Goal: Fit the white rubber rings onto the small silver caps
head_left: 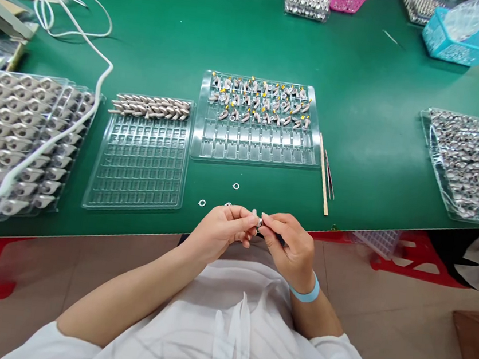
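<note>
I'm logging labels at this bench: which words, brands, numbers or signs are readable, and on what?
No text can be read anywhere.
The blue wristband shows no legible lettering.
Any marking on the small part between left hand and right hand is too small to read.

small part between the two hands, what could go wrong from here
The left hand and right hand pinch the small part near the edge of the green table, so a slip might drop it onto the floor. Loose white rings lie near the left hand and could get knocked away if it shifts.
</note>
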Tool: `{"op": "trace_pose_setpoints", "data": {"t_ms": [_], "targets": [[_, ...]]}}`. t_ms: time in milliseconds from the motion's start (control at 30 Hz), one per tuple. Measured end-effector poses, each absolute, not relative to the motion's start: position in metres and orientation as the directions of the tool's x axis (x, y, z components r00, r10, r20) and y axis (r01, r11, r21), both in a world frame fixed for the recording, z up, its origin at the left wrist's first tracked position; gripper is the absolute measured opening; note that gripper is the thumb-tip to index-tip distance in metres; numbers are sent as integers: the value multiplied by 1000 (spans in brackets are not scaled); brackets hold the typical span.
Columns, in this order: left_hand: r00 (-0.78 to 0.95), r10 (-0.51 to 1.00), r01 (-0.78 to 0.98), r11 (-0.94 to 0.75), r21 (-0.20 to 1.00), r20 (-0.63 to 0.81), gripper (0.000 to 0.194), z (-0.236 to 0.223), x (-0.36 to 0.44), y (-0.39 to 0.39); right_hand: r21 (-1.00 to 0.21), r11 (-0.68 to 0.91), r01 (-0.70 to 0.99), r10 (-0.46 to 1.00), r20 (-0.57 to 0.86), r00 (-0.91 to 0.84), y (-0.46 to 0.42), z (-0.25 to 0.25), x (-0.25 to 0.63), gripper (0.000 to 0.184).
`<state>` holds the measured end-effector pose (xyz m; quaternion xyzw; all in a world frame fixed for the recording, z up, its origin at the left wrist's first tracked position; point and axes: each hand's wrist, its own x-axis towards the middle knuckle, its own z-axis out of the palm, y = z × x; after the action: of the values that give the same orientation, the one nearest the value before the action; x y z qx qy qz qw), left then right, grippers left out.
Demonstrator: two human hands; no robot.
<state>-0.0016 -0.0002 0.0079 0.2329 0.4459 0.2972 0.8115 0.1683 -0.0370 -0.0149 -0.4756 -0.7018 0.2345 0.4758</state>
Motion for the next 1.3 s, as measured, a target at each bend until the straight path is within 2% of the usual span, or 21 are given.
{"op": "trace_pose_setpoints", "data": {"t_ms": [233, 567, 800, 967, 1167, 1300], "targets": [[421, 700, -280, 705, 651, -577, 33, 6, -1, 0, -785, 446, 431, 889, 444, -112, -36, -13, 169, 30], [420, 698, -292, 709, 642, -580, 34, 4, 0, -1, -644, 570, 510, 812, 535, -233, -33, -19, 174, 46], [439, 690, -280, 713, 643, -575, 35, 2, 1, -2, -629, 565, 534, 813, 535, -230, -33, -21, 176, 39], [466, 681, -242, 712, 659, -565, 35, 1, 1, -4, -589, 587, 555, 780, 596, -192, -33, -19, 174, 32], [461, 711, -187, 662, 726, -531, 34, -2, 1, -6, -661, 537, 524, 809, 580, -97, -35, -20, 169, 26], [464, 709, -182, 663, 727, -531, 35, -1, 0, -6, -712, 501, 492, 845, 525, -100, -36, -20, 171, 25]]}}
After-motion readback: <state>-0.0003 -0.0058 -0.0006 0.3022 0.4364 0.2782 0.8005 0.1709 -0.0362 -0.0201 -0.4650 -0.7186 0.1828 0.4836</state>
